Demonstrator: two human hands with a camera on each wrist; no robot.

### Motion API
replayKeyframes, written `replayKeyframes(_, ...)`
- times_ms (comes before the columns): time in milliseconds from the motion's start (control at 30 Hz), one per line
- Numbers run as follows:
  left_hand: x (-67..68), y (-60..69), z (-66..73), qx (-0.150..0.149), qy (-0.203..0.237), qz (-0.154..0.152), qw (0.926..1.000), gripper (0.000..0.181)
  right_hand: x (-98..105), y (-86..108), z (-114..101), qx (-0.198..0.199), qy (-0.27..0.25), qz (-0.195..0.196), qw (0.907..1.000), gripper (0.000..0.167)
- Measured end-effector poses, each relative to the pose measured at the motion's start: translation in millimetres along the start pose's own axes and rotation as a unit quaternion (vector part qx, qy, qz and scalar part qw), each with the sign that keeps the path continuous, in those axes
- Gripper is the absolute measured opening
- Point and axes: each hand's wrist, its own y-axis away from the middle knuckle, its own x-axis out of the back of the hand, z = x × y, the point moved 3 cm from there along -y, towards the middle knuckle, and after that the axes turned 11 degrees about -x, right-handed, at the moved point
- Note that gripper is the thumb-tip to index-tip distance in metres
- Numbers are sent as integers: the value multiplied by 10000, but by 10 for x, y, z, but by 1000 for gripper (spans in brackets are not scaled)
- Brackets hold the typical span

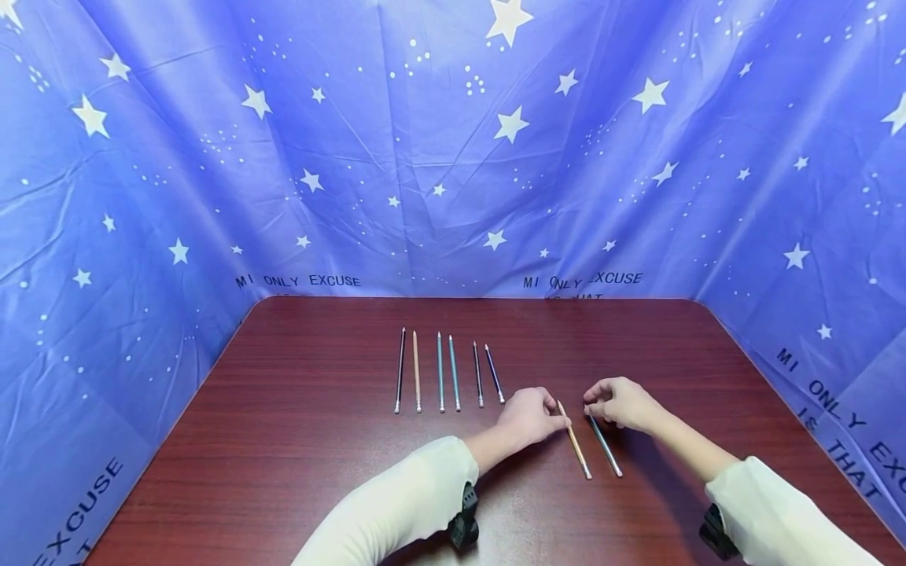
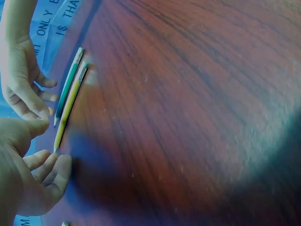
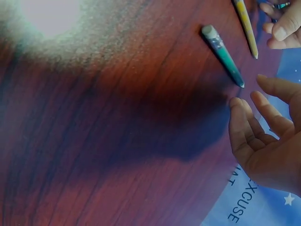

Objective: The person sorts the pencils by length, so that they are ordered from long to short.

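Note:
On the right part of the table lie a yellow pencil [image 1: 575, 442] and a green pencil [image 1: 605, 448], side by side, eraser ends toward me. My left hand [image 1: 529, 414] is at the tip of the yellow pencil, its thumb and fingers spaced apart in the left wrist view; whether a finger touches the tip I cannot tell. Close to the green pencil's tip is my right hand [image 1: 623, 403]. The right wrist view shows its fingers [image 3: 240, 125] loosely bent and the thumb apart from them, with the green pencil [image 3: 225, 60] lying just outside them.
Several pencils lie in spaced pairs left of my hands: black [image 1: 399, 369] with natural wood [image 1: 416, 369], two teal ones [image 1: 441, 369], and two dark ones, the right one blue [image 1: 495, 373]. A starry blue curtain [image 1: 439, 220] hangs around the dark red table [image 1: 297, 409].

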Motion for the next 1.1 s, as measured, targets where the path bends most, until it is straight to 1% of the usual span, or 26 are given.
replayKeyframes(167, -69, -2, 18, -11, -359, 73, 9993, 28, -33, 16, 37, 1, 151, 52, 9999, 23)
replayKeyframes(367, -124, -8, 26, 157, -802, 138, 9966, 31, -47, 34, 46, 109, 319, 159, 9993, 22)
replayKeyframes(467, -142, -7, 43, 192, -1002, 160, 9946, 33, -50, 47, 47, 147, 396, 199, 9989, 21)
replayKeyframes(700, -184, -5, 58, 308, -1318, 152, 9907, 36, -69, 69, 46, 314, 525, 220, 9979, 22)
replayKeyframes(933, -222, -44, 63, 258, -1626, 139, 9863, 38, -81, 78, 55, 322, 580, 236, 9975, 24)
replayKeyframes(1100, -225, -58, 73, 190, -1699, 117, 9852, 35, -88, 86, 62, 361, 574, 235, 9974, 28)
